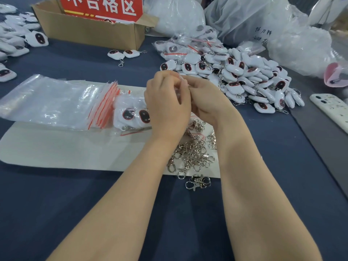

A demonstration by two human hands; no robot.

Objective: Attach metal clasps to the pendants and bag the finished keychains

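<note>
My left hand (167, 104) and my right hand (205, 99) meet at the middle of the table, fingers curled together around something small that they hide. Just left of them lies a clear zip bag (131, 114) holding white pendants with dark oval faces. A stack of empty zip bags (56, 102) with red seals lies further left on a pale mat (66, 147). Loose metal clasps (194, 153) are heaped under my wrists. A large pile of white pendants (244, 76) spreads to the right behind my hands.
A cardboard box (90, 29) with a red sign stands at the back. Big plastic sacks (254, 21) fill the back right. More pendants (17, 32) lie far left, two (124, 53) by the box. A phone (333, 110) rests at the right edge.
</note>
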